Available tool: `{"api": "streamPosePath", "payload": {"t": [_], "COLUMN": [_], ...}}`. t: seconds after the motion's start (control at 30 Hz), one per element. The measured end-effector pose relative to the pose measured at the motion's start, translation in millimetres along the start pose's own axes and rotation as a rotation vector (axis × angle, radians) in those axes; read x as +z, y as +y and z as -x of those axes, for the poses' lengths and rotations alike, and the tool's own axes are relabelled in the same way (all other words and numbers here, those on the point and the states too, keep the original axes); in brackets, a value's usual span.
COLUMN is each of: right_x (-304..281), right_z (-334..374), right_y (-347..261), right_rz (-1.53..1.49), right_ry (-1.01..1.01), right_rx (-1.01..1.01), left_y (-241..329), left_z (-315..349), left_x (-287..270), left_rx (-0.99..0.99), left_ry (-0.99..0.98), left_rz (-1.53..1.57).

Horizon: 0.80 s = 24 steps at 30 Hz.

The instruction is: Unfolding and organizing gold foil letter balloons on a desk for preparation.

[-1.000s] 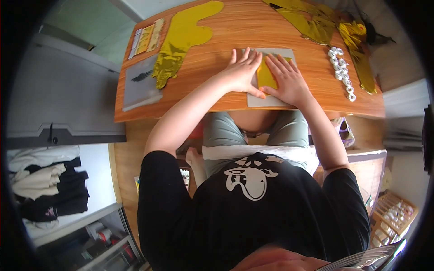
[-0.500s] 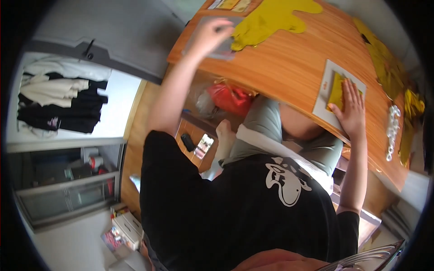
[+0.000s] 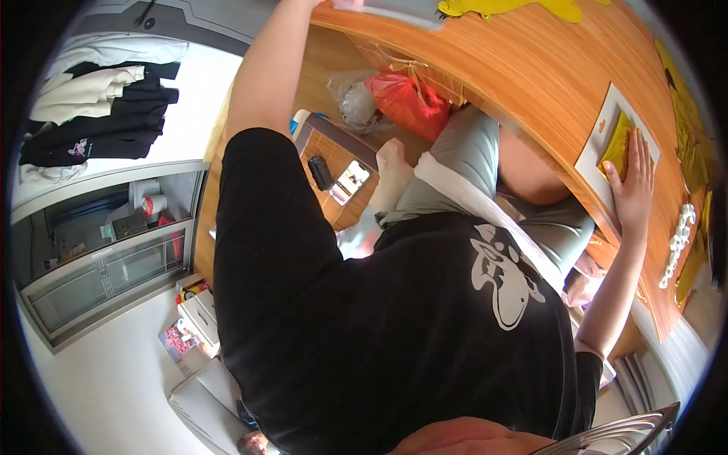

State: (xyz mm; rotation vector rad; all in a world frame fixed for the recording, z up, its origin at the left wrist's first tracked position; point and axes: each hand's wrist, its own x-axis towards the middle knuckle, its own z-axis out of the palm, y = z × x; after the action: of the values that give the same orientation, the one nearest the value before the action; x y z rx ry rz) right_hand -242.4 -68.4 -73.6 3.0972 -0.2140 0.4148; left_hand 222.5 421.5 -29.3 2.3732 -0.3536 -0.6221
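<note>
My right hand lies flat on a folded yellow piece, fingers stretched out and thumb apart. Beneath that piece is a white card at the table's near edge. Of my left arm, the forearm reaches up to the upper edge, where nearly all of the hand is cut off; its fingers cannot be made out. Close by are the edge of a clear sheet and a flat, shiny yellow piece on the wooden table.
More yellow pieces and a string of white links lie along the table's right side. Under the table are a red plastic bag, a clear bag, a lit phone and a black case.
The view has shifted, so the table sits higher and further right. My left hand has gone from above the clear sheet to beyond the upper edge. My right hand stays on the yellow piece.
</note>
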Motion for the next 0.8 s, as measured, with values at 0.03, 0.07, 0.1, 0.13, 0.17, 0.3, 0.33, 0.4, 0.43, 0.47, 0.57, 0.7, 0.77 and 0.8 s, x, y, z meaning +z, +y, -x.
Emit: {"api": "streamPosePath", "payload": {"t": [0.03,0.07,0.1,0.13,0.17,0.3,0.33,0.4,0.43,0.47,0.57,0.7,0.77,0.8], "right_x": [1,2,0,-1,-2,-3,-2,-1,0,0,3,4,4,3], "right_z": [0,-1,-3,-5,-7,5,3,1,0,1,-1,0,-3,-2], "right_y": [0,0,-1,-3,-6,5,3,1,1,2,3,5,1,3], "right_rz": [-0.006,-0.007,-0.019,-0.034,-0.041,0.0,-0.01,-0.013,-0.01,-0.009,-0.023,-0.019,-0.026,-0.013], "right_ry": [0.001,-0.004,0.005,0.016,0.021,-0.006,-0.002,-0.002,-0.002,-0.006,-0.002,0.0,0.002,-0.009], "right_rx": [-0.006,-0.007,-0.005,-0.005,-0.014,0.026,0.024,0.016,0.015,0.013,-0.001,-0.013,-0.014,-0.008], "left_y": [-3,-8,-11,-13,-17,8,6,-3,-10,-17,-28,-31,-34,-28], "left_z": [-1,-1,-2,0,4,10,14,20,23,25,22,19,23,24], "left_x": [-2,3,-4,-14,-25,21,17,15,17,20,22,20,15,20], "left_rx": [0.029,0.106,0.104,0.058,0.01,0.132,0.11,0.086,0.187,0.288,0.277,0.214,0.366,0.371], "left_ry": [-0.134,0.009,0.014,0.042,0.073,0.228,0.286,0.343,0.378,0.411,0.515,0.541,0.588,0.584], "left_rz": [0.208,0.128,0.129,0.113,0.096,-0.059,-0.039,-0.017,0.041,0.101,0.175,0.27,0.064,0.073]}}
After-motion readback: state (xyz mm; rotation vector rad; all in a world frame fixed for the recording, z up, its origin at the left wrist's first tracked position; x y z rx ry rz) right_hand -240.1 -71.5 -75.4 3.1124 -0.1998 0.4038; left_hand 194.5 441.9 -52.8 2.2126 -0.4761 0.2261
